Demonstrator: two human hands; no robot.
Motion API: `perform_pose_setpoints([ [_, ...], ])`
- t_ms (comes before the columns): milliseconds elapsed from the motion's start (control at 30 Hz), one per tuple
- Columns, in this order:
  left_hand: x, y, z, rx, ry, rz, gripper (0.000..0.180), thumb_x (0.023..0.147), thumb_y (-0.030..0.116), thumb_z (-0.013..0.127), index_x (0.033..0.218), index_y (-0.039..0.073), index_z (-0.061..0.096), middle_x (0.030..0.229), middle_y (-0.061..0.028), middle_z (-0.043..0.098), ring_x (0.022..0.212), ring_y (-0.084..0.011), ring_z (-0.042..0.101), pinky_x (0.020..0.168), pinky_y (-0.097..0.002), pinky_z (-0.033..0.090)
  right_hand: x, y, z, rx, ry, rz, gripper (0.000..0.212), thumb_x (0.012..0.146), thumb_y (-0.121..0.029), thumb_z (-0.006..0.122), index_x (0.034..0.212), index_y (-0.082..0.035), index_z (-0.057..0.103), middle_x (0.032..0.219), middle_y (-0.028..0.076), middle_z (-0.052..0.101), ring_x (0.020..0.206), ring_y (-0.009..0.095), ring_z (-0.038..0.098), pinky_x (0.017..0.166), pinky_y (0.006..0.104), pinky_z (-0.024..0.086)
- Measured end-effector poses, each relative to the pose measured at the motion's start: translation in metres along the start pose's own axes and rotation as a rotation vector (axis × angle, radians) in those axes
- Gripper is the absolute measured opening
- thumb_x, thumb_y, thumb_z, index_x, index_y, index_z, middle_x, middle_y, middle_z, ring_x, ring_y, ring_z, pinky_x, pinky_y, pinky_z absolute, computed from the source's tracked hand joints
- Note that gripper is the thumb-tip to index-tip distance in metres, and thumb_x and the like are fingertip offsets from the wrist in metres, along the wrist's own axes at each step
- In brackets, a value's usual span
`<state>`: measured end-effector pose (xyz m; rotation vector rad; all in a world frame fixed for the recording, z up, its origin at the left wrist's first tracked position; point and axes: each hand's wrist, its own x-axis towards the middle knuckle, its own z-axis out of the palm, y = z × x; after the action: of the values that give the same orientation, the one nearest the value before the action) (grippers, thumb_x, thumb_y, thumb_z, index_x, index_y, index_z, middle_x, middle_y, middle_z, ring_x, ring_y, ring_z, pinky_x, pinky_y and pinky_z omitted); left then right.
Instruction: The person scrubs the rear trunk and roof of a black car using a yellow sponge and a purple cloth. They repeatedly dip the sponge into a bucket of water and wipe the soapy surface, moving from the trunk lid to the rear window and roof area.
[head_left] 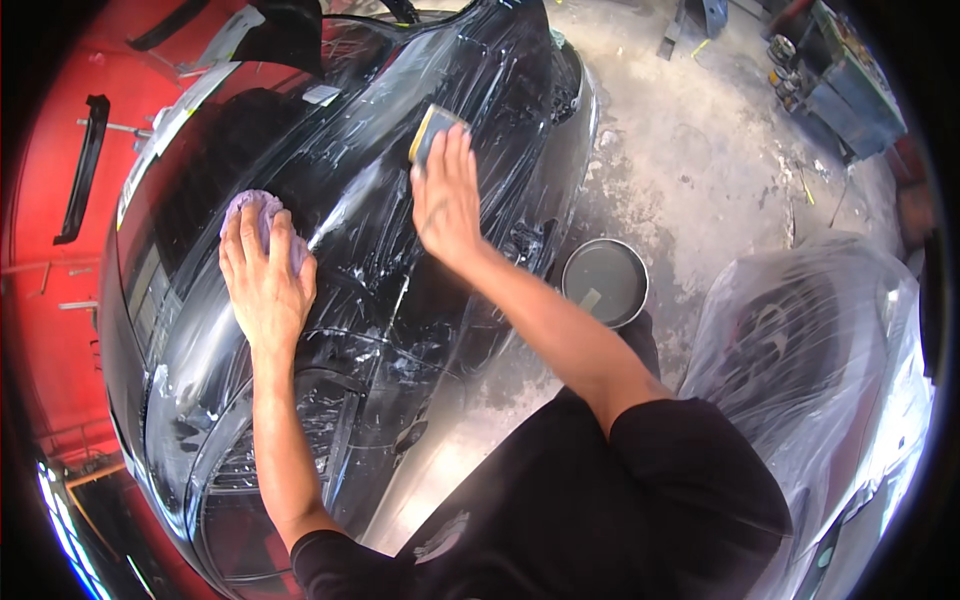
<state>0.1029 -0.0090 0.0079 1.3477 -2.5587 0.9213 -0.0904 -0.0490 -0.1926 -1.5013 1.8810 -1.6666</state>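
Purple cloth (262, 203) lies under your left hand (265, 275), its slightly spread fingers curved over and holding it. Rightward, the block (430, 135) juts ahead-left of your right hand (449, 195), yellow edge slanting away-right; those fingers, close together, hold it. Both hands work over the streaked black car (500, 100); beyond stand bucket (605, 241), floor (660, 150), sheeting (740, 300).

The wall (60, 350) is red, the stained floor (660, 180) grey.
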Motion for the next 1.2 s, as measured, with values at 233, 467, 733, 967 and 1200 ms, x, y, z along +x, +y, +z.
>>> perform_pose_setpoints([
  [233, 0.01, 0.005, -0.002, 0.015, 0.012, 0.003, 0.047, 0.091, 0.015, 0.071, 0.136, 0.008, 0.063, 0.154, -0.0198, 0.052, 0.147, -0.0416, 0.047, 0.119, -0.0552, 0.038, 0.182, 0.086, -0.025, -0.227, 0.035, 0.119, 0.062, 0.111, -0.033, 0.048, 0.148, 0.016, 0.047, 0.157, 0.037, 0.046, 0.148, 0.051, 0.042, 0.124, 0.0576, 0.032],
  [467, -0.003, 0.001, 0.0, 0.031, -0.008, -0.01, 0.057, 0.083, 0.017, 0.075, 0.138, 0.009, 0.063, 0.154, -0.0225, 0.05, 0.147, -0.0454, 0.044, 0.122, -0.0595, 0.035, 0.004, 0.017, -0.013, -0.115, -0.146, -0.14, 0.073, 0.11, -0.034, 0.051, 0.161, 0.014, 0.03, 0.168, 0.042, 0.022, 0.16, 0.054, 0.022, 0.13, 0.0606, 0.019],
  [733, 0.005, 0.001, 0.002, 0.014, 0.051, 0.031, 0.053, 0.086, 0.017, 0.073, 0.138, 0.008, 0.062, 0.153, -0.0228, 0.051, 0.146, -0.0452, 0.046, 0.12, -0.0579, 0.038, 0.162, 0.146, -0.054, -0.269, -0.053, -0.097, 0.058, 0.108, -0.028, 0.053, 0.16, -0.005, 0.046, 0.162, 0.028, 0.045, 0.154, 0.044, 0.039, 0.124, 0.058, 0.034],
  [967, 0.017, 0.006, 0.009, 0.028, 0.065, 0.056, 0.048, 0.088, 0.016, 0.072, 0.134, 0.007, 0.064, 0.152, -0.0224, 0.053, 0.144, -0.0442, 0.048, 0.118, -0.0572, 0.04, 0.147, 0.179, -0.047, -0.107, -0.029, -0.373, 0.068, 0.105, -0.03, 0.055, 0.162, 0.003, 0.038, 0.17, 0.027, 0.033, 0.161, 0.044, 0.026, 0.131, 0.0549, 0.023],
  [1200, -0.002, 0.002, -0.003, 0.041, 0.035, 0.037, 0.045, 0.091, 0.015, 0.07, 0.134, 0.007, 0.064, 0.152, -0.0214, 0.053, 0.144, -0.0447, 0.048, 0.119, -0.0576, 0.039, -0.071, 0.061, -0.026, 0.053, -0.214, -0.15, 0.076, 0.104, -0.028, 0.061, 0.162, 0.01, 0.03, 0.173, 0.033, 0.021, 0.163, 0.049, 0.017, 0.133, 0.0595, 0.015],
])
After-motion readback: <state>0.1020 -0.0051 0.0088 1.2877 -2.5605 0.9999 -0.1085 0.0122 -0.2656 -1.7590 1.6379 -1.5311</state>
